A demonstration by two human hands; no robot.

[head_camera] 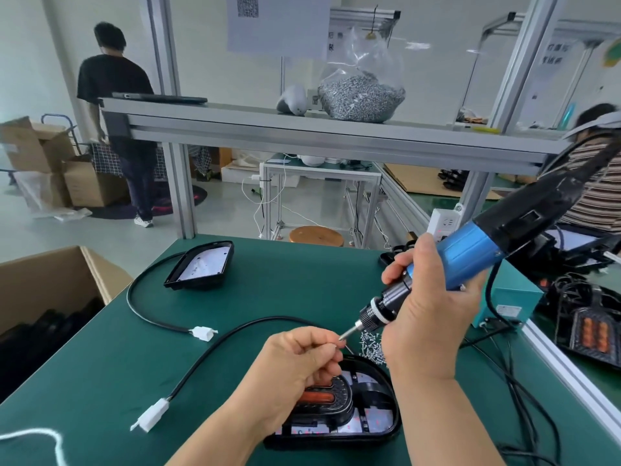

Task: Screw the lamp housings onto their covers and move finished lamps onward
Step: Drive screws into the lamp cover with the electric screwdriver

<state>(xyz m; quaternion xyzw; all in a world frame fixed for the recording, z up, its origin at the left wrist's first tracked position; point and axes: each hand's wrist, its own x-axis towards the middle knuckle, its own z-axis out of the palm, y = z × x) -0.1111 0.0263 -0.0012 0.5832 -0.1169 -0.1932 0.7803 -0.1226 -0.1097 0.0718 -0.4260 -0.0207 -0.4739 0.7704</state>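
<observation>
Currently the right hand is wrapped around the blue-and-black electric screwdriver, which is tilted so that its bit points toward 7 o'clock. The left hand, fingers curled, pinches a tiny screw at the bit's tip. Just below, at 6 o'clock on the green surface, lies the open lamp housing. Loose screws sit just beside it at 1 o'clock, and a second lamp rests at 11 o'clock.

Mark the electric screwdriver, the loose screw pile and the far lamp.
electric screwdriver [470, 253], head view, blue body.
loose screw pile [371, 348], head view, middle of heap.
far lamp [205, 264], head view, white inner panel.
</observation>
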